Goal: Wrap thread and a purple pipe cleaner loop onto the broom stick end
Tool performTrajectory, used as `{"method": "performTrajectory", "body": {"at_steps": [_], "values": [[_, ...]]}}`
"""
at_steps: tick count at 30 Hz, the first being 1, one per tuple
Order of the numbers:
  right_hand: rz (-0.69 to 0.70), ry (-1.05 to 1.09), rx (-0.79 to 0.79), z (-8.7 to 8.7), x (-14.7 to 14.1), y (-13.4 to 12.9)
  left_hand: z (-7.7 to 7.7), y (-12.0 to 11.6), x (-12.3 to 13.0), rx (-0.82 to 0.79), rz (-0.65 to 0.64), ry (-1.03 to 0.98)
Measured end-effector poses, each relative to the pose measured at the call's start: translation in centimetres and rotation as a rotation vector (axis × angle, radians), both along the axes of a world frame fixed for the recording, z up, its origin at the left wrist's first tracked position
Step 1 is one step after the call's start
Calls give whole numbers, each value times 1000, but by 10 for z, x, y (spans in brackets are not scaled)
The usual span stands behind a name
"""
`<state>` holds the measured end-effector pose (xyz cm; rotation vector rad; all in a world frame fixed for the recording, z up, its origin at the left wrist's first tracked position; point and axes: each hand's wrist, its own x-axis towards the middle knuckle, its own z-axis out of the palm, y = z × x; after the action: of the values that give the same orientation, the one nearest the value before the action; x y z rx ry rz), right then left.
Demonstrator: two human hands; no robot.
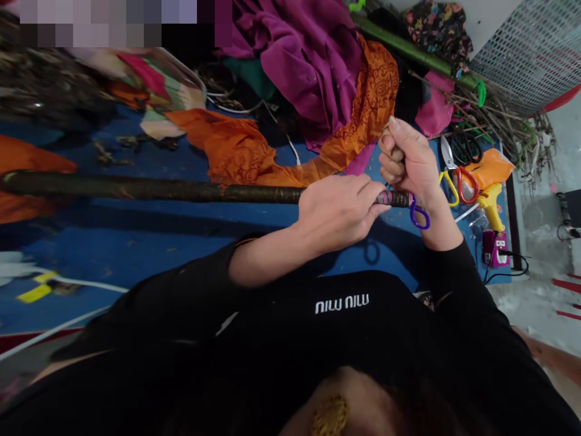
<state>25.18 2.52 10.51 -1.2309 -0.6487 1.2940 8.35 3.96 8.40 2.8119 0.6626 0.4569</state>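
Observation:
A long dark stick (pixel 181 189) lies level across the view above the blue table. My left hand (pixel 338 209) is closed round it near its right end, thumb and fingers pinching beside a wrapped pinkish band (pixel 385 198). A purple fuzzy loop (pixel 420 213) hangs from the stick's tip. Just above that end, my right hand (pixel 405 154) is raised with its fingers curled in a pinch. A thin brownish strand shows at its fingertips and seems to run down to the stick; most of it is hidden.
Orange cloth (pixel 240 145) and purple cloth (pixel 313 66) lie behind the stick on the blue table (pixel 181 233). At the right are scissors (pixel 467 184), a yellow glue gun (pixel 492 206) and a purple power socket (pixel 495 248). Twigs and a perforated basket (pixel 529 54) stand beyond.

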Motion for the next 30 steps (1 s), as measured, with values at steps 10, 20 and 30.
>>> {"method": "performTrajectory", "body": {"at_steps": [10,20,30], "values": [[4,-232,293,-8,-5,-9,8,8,-4,-26,-23,84],[122,-374,274,-11,3,-19,18,20,-2,-194,-36,205],[140,-825,647,15,23,-20,13,20,-2,-251,20,63]]}}
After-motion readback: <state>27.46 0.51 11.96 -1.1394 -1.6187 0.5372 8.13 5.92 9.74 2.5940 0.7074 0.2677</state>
